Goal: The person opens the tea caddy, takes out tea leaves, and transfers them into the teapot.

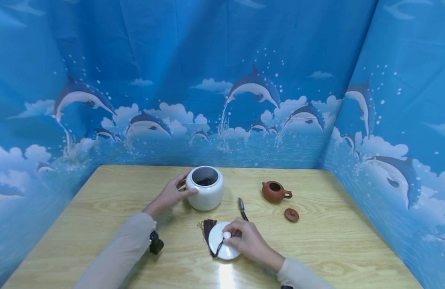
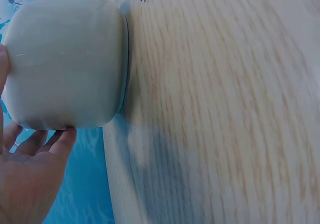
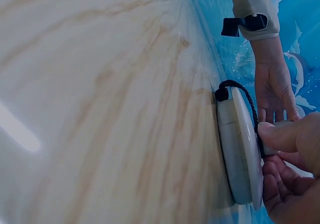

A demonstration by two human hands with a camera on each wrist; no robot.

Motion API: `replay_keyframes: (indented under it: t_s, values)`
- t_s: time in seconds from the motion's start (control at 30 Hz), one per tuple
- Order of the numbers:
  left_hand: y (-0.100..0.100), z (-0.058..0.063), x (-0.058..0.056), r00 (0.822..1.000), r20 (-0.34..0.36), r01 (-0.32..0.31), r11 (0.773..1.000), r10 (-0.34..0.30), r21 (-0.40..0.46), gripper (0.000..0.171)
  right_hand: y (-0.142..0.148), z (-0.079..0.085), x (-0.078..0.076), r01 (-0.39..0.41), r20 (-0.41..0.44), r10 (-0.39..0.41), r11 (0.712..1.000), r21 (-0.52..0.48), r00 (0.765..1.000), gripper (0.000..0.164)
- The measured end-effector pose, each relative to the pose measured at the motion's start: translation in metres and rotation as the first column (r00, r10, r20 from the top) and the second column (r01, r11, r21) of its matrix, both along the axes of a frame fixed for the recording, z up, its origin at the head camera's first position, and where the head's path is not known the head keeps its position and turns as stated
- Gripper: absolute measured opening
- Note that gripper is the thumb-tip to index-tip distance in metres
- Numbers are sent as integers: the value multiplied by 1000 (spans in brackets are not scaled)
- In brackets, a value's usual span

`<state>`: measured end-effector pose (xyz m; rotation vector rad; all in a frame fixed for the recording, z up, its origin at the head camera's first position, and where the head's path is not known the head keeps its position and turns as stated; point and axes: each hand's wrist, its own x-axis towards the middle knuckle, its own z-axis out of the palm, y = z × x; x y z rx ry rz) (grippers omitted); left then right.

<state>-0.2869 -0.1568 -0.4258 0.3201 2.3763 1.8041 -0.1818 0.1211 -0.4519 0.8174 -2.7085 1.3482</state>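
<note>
A round white ceramic jar (image 1: pixel 205 196) stands upright on the table with its mouth uncovered and dark contents inside. My left hand (image 1: pixel 173 192) grips its left side, thumb at the front and fingers round the back; the left wrist view shows the jar's smooth wall (image 2: pixel 67 61) against the fingertips. Nearer to me, a white lid (image 1: pixel 218 240) lies on the wood, knob up, with a black cord and dark tassel (image 1: pixel 209 228) attached. My right hand (image 1: pixel 248 239) pinches the lid's knob between thumb and fingers. In the right wrist view the lid (image 3: pixel 240 149) rests against the tabletop.
Right of the jar sits a small reddish-brown clay teapot (image 1: pixel 274 192) without its lid. That small teapot lid (image 1: pixel 291 214) lies in front of it. A slim dark-handled tool (image 1: pixel 242 208) lies between jar and teapot. Blue dolphin-print curtains (image 1: pixel 208 100) border the wooden table (image 1: pixel 327 241).
</note>
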Motion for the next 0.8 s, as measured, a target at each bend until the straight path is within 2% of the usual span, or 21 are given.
replay_keyframes:
  t_s: [0.17,0.43,0.8]
  values:
    - [0,0,0,1000,2,-9,1000,9,-15,94,-3,-1,-2,-1,15,1,1000,-18,1000,19]
    - [0,1,1,1000,6,-14,1000,14,-25,96,-3,-4,-4,-28,-22,27,999,-36,999,19]
    - [1,1,2,1000,13,-15,999,15,-29,94,-1,-3,-5,-35,23,36,998,-49,999,25]
